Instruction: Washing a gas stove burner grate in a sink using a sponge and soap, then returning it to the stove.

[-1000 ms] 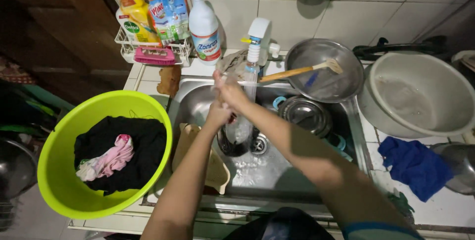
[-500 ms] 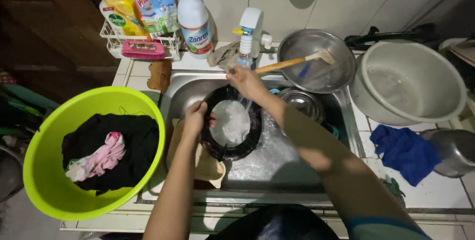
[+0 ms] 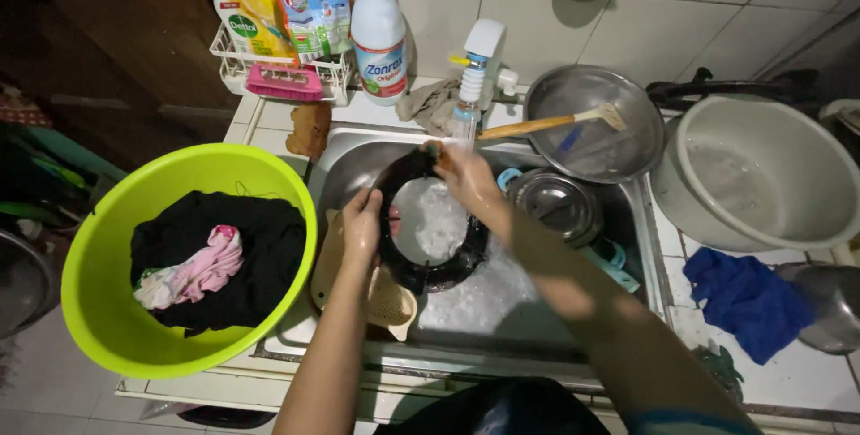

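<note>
Item: black ring-shaped burner plate [image 3: 430, 265], soapy, over sink [image 3: 537, 310]. My left hand [image 3: 361, 229] and right hand [image 3: 466, 175] each grip its rim; best held firmly, slippery.

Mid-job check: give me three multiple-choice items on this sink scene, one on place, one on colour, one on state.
1. Where is the green basin?
A. left of the sink
B. inside the sink
C. on the wall rack

2. What colour is the cloth on the right counter?
A. red
B. blue
C. white

3. How is the black ring held?
A. lying untouched
B. left hand only
C. both hands

Answers: 1 A, it sits beside the sink; 2 B, plainly blue; 3 C, left hand and right hand grip opposite edges.
</note>
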